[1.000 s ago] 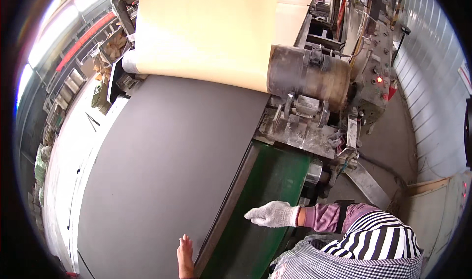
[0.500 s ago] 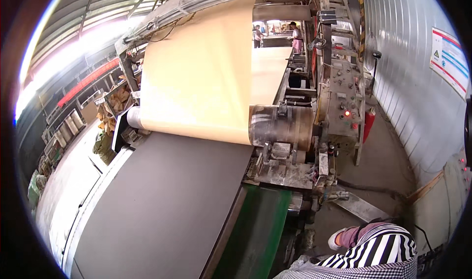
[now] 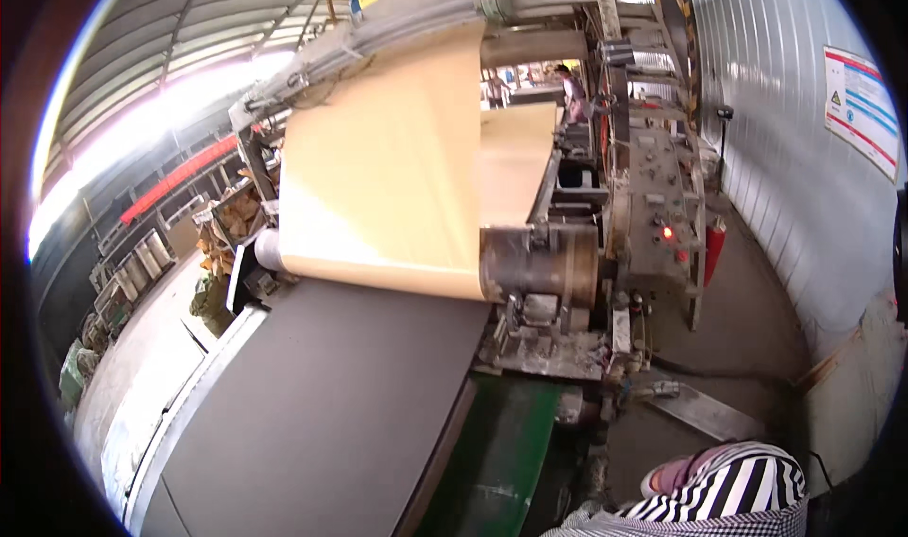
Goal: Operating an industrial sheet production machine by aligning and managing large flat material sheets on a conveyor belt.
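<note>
Neither of my hands shows. At the lower right are my black-and-white striped garment and a mauve-clad limb, seemingly a leg. Ahead stands a machine with a wide tan sheet coming down steeply to a roller, whose bare dark end shows on the right. Below it a flat dark grey sheet stretches toward me, with a thin crosswise line near its lower left. A green belt runs along its right side.
A control panel with a lit red lamp is right of the roller. Beyond it are a red fire extinguisher and a corrugated wall. A metal plate lies low on the right. People stand far behind the machine.
The view has tilted up slightly, so the machine sits lower in the picture. The line across the grey sheet shows farther up. The lower part of the mauve-clad limb is more covered.
</note>
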A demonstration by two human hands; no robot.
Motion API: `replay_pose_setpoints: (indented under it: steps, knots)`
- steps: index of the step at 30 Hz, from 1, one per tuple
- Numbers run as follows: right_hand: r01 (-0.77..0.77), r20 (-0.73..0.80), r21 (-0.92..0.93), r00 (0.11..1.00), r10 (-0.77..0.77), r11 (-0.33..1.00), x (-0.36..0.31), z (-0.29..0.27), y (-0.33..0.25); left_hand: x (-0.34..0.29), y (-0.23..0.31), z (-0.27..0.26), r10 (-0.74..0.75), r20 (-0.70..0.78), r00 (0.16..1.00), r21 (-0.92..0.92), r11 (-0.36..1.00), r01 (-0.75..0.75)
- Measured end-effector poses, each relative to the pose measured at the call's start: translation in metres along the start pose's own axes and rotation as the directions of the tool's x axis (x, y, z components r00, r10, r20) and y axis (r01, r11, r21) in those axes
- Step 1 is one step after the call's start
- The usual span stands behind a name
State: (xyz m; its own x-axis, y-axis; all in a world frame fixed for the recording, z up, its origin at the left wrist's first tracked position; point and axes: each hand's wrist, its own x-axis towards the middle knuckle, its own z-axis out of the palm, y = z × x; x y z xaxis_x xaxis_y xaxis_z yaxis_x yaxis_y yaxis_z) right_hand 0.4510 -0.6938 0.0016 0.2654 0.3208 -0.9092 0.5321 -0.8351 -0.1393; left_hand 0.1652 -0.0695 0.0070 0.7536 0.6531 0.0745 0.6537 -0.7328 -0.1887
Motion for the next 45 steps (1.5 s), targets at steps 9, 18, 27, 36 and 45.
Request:
replay_pose_setpoints:
  steps: [9,18,27,36,45]
  knots:
    - [0.058,0.084,-0.158,0.995,-0.045,0.986,0.014,-0.008,-0.001,0.015,-0.009,-0.018,-0.048,0.403,0.914,-0.795,0.477,0.375]
    - [-0.172,0.128,0.054,0.978,0.164,0.984,-0.005,-0.018,0.02,0.019,0.0,0.018,0.023,0.443,0.896,-0.272,0.956,0.111]
    - [0.358,-0.601,0.268,0.788,-0.135,0.894,-0.011,-0.175,-0.137,0.069,0.153,-0.047,-0.023,0.088,0.996,-0.445,0.894,0.06]
    - [0.669,-0.576,-0.512,0.197,-0.793,0.538,0.075,-0.256,-0.416,-0.006,0.002,-0.028,-0.482,-0.125,0.867,-0.636,0.71,0.303]
    - [0.351,-0.728,-0.37,0.467,-0.503,0.86,0.131,-0.284,-0.425,-0.105,-0.211,0.039,-0.787,0.067,0.613,-0.122,0.604,0.788]
